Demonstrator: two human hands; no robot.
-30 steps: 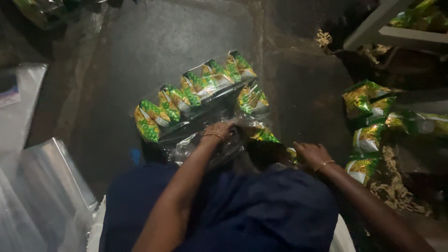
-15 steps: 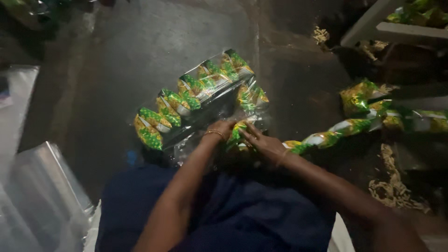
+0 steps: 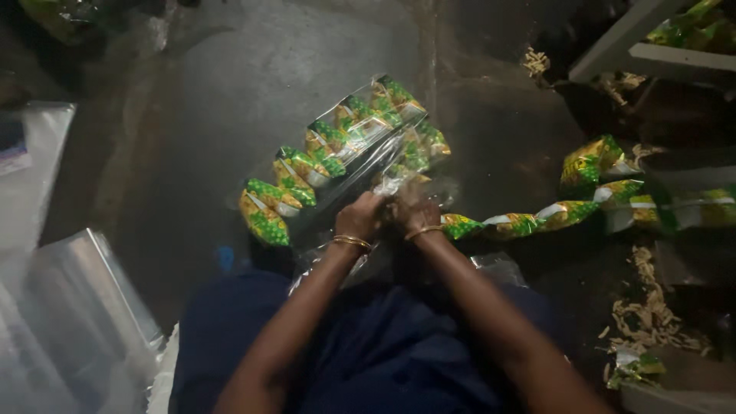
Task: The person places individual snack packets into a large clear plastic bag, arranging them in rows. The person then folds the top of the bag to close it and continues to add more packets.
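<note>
While my left hand and right hand press together, both pinch the clear bag of green-yellow snack packets; a packet strip trails rightward.

I sit over a dark grey concrete floor, dull and patchy, with a seam running away from me near the middle. The light is dim; a paler patch shows on the floor ahead, and the corners fall into shadow. To my left lie clear plastic sheets, stacked and shiny, and another pale sheet beyond them. At upper right stands a pale shelf frame, its bars slanting across the corner. Pale crumbs are scattered on the floor at my right, more near the frame.
</note>
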